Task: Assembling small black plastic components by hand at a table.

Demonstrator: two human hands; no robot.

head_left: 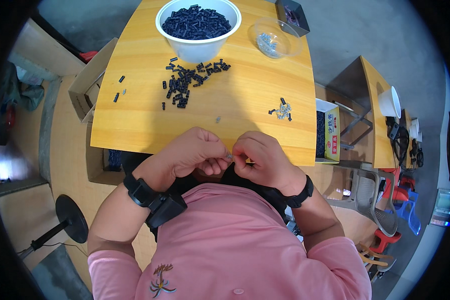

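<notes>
Over the table's near edge, my left hand [195,151] and my right hand [263,159] meet with fingertips almost touching. The left thumb and forefinger pinch a tiny silver metal piece [229,156]. My right fingers are closed in a pinch at the same spot; what they hold is hidden. A loose silver piece [218,119] lies just beyond my hands. Farther off spreads a pile of small black plastic parts [182,82]. To the right is a little heap of silver pieces [283,111] with a few black parts among them.
A white tub [199,49] full of black parts stands at the back of the wooden table [135,117]. Beside it are a clear bowl [290,47] with silver pieces and a black box [293,17]. Cartons [330,131] flank the table; a grey chair [360,192] stands right.
</notes>
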